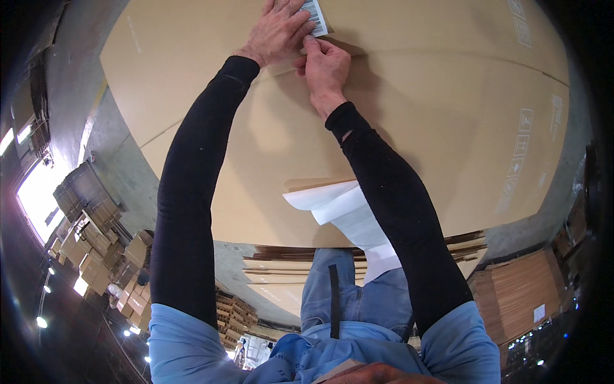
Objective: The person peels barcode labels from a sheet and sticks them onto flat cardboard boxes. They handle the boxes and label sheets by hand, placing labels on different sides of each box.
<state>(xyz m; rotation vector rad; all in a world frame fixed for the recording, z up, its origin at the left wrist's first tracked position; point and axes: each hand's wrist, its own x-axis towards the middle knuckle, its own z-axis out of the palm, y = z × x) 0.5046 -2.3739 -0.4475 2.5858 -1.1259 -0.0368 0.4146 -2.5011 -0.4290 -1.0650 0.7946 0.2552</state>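
A large flat brown cardboard sheet (448, 147) spreads out before me. Near its far middle lies a white barcode label (318, 19), partly covered by fingers. My left hand (275, 33) rests over the label's left side with its fingers stretched out. Just nearer, my right hand (327, 66) pinches at the label's near corner between thumb and finger. A long white paper sheet (348, 211), curled at its end, lies over the cardboard's near edge and hangs down by my legs, partly behind my right forearm.
Beneath the top sheet is a stack of more cardboard (275, 269). Cardboard boxes (93, 256) are piled at the left, near a bright opening (41, 195). At the lower right stands another brown cardboard stack (518, 294). Grey floor (118, 137) runs along the left.
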